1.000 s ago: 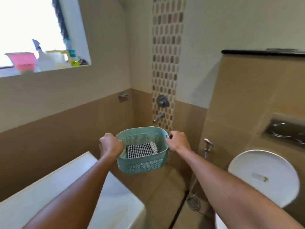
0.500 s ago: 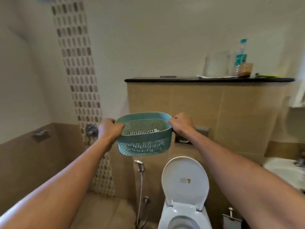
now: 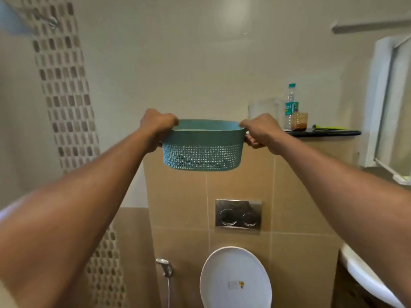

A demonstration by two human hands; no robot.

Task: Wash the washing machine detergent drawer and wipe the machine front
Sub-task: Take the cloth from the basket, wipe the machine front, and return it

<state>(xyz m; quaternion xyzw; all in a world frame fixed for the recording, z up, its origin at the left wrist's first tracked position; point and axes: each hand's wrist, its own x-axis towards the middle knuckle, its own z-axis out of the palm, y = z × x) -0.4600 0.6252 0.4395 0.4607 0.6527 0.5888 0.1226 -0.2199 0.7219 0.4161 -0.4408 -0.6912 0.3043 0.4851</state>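
1. Grip: left hand [image 3: 156, 127] and right hand [image 3: 260, 132] each curl tight round an end handle of the teal basket [image 3: 201, 152], knuckles up. Basket is level and airborne between them.
2. Change over the last second: the view swung from the window wall to the toilet wall. The basket rose from waist height to the front edge of the black ledge [image 3: 322, 132]. Its floor hangs below that edge, so it is not set down.
3. The checked cloth seen in it earlier is now hidden by the near wall.
4. Ledge, right half: bottle [image 3: 290, 105] and brown jar [image 3: 300, 121]. Below: flush plate [image 3: 238, 214], toilet lid [image 3: 235, 278].
5. Detergent drawer and washing machine are out of view. Judgement: supplies look to be going up onto the ledge, with no washing or wiping underway.
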